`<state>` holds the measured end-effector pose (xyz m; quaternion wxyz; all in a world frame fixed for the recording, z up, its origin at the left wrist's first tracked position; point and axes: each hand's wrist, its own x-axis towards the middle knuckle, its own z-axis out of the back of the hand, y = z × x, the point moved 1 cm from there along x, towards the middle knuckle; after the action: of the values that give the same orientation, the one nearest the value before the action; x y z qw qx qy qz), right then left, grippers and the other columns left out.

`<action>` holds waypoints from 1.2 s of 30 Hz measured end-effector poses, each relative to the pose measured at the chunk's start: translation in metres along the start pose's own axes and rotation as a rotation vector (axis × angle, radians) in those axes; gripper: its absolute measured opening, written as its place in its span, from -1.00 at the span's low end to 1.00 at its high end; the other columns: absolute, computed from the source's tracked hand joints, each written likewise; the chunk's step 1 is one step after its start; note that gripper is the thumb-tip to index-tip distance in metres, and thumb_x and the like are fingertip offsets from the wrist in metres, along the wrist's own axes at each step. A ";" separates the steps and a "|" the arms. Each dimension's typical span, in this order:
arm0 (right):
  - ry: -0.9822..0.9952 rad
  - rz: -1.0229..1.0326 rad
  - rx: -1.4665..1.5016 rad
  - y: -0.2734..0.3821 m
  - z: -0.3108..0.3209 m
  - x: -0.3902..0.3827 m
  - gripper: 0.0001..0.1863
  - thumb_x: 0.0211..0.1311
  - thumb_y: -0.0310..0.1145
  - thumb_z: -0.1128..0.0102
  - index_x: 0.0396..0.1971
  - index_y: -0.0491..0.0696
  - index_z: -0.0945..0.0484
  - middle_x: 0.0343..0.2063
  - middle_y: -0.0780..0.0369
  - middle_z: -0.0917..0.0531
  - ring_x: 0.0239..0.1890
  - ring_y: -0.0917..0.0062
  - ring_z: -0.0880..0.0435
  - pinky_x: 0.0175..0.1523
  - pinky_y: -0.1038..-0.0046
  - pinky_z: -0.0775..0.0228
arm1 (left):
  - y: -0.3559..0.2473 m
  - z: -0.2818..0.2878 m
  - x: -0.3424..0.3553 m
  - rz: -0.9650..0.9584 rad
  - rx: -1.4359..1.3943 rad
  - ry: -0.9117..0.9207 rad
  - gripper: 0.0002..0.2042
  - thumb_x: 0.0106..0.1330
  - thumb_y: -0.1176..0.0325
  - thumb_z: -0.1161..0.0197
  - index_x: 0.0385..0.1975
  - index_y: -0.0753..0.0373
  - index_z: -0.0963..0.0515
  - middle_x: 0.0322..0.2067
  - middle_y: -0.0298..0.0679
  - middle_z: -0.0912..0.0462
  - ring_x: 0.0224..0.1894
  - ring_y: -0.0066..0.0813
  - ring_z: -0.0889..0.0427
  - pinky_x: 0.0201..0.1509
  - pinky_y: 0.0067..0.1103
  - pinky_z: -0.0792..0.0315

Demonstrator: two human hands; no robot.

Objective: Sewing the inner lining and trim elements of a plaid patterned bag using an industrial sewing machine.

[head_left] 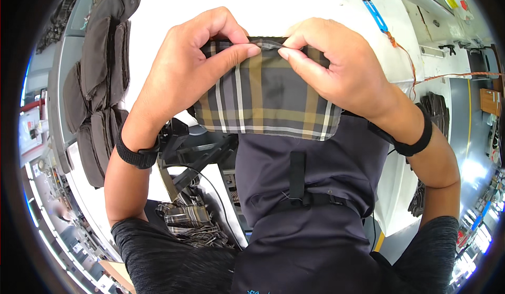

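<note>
A plaid fabric pouch (271, 97) in grey, olive, black and white hangs between my two hands over the near edge of the white table. My left hand (202, 49) pinches its top edge between thumb and fingers. Close beside that grip, my right hand (331, 57) pinches the same edge. Between the two thumbs the dark edge looks slightly gathered. The pouch's lower corners are rounded and hang free. What lies behind the pouch is hidden.
Dark grey fabric pieces (97, 57) are stacked along the left. Blue thread snips (372, 11) on an orange cord lie at the back right of the white table (173, 4). More plaid cloth (192, 220) sits low at the left, near a black cable (213, 191).
</note>
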<state>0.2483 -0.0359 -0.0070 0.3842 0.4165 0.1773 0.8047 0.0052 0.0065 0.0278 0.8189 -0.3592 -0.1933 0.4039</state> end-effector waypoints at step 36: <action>0.215 -0.318 0.064 0.006 0.052 -0.025 -0.76 0.31 -0.30 -0.30 -0.36 -0.19 -0.74 -0.48 0.02 -0.70 -0.40 0.12 -0.67 -0.23 0.21 -0.49 | -0.002 -0.007 -0.001 -0.094 0.070 0.021 -0.85 0.40 0.55 -0.41 -0.09 0.37 -0.76 -0.22 -0.20 -0.81 -0.17 -0.49 -0.70 -0.03 -0.60 -0.53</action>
<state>0.2962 -0.0606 0.0134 0.4720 0.3069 0.3065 0.7675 0.0105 0.0019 0.0245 0.8511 -0.3251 -0.1869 0.3674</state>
